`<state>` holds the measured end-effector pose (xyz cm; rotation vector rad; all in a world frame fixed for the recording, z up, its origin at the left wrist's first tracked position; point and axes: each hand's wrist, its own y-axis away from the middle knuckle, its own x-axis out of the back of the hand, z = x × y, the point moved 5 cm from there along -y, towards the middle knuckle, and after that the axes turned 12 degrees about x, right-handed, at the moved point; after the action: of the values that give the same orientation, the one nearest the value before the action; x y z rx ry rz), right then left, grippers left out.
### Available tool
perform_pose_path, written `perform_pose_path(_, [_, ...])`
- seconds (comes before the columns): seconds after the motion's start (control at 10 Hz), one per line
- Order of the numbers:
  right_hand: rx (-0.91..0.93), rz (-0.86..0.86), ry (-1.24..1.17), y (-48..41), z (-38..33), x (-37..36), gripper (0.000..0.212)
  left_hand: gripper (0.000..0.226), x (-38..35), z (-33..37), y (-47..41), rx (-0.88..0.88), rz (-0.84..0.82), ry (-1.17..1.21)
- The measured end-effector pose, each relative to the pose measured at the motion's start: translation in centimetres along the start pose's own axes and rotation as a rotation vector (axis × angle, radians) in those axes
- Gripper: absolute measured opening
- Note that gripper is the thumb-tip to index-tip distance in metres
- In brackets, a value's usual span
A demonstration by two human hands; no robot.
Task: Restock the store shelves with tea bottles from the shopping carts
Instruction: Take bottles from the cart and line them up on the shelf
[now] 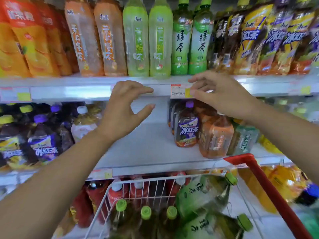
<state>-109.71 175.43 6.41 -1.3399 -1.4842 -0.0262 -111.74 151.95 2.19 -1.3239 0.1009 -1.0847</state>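
Nothing is held: the left hand (127,109) and right hand (221,97) are spread open by the front edge of the white shelf (77,91). The green-capped plastic tea bottles (145,213) are stood upright below, in the white wire shopping cart (155,179), nearer the left hand.

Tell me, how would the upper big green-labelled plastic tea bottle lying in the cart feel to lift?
Probably heavy: the upper big green-labelled plastic tea bottle looks full. Lying tilted on other bottles in the white wire cart, it may roll or shift. Its glossy wrap might be slippery.
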Motion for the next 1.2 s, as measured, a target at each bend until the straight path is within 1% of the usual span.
perform_pose_path(0.1, [-0.074, -0.253, -0.104, 5.8, -0.4, -4.4, 0.029, 0.036, -1.2, 0.4, 7.1, 0.177, -0.406, 0.209])
perform_pose_path(0.2, [-0.139, -0.475, -0.167, 11.2, -0.4, -7.8, 0.026, 0.028, -2.1, -0.1, 14.0, 0.352, -0.721, 0.32])
perform_pose_path(0.3, [-0.186, -0.674, -0.166, 15.4, -0.6, -10.6, 0.028, 0.029, -2.2, 0.2, 19.2, 0.496, -1.014, 0.378])
perform_pose_path(0.4, [-0.191, -0.83, -0.207, 18.5, -1.6, -13.4, 0.029, 0.042, -1.5, 0.8, 22.3, 0.576, -1.326, 0.43])
perform_pose_path(0.5, [-0.213, -0.973, -0.296, 20.6, -2.7, -15.6, 0.031, 0.056, -0.5, 0.5, 24.0, 0.518, -1.541, 0.188])
perform_pose_path(0.6, [-0.2, -1.101, -0.246, 21.6, -2.8, -15.9, 0.035, 0.063, -0.2, 0.9, 24.9, 0.435, -1.572, 0.016])
perform_pose_path(0.7, [-0.227, -1.244, -0.131, 22.5, -2.3, -15.0, 0.047, 0.064, -0.9, 1.0, 25.2, 0.401, -1.596, 0.009])
perform_pose_path(0.8, [-0.224, -1.336, -0.002, 23.3, -2.6, -14.1, 0.056, 0.063, -1.6, 0.8, 25.6, 0.37, -1.579, 0.086])
perform_pose_path(0.9, [-0.278, -1.443, 0.12, 24.7, -2.6, -13.4, 0.072, 0.055, -1.9, 0.6, 25.5, 0.42, -1.576, 0.226])
perform_pose_path(1.0, [-0.364, -1.403, 0.065, 25.8, -2.5, -13.3, 0.072, 0.05, -2.6, -0.1, 24.7, 0.493, -1.504, 0.269])
perform_pose_path(1.1, [-0.395, -1.24, 0.005, 25.5, -2.3, -13.4, 0.064, 0.04, -3.5, -0.8, 24.3, 0.555, -1.421, 0.293])
perform_pose_path(1.2, [-0.496, -1.006, -0.114, 23.7, -2.2, -12.0, 0.056, 0.031, -3.8, -1.1, 23.8, 0.644, -1.33, 0.393])
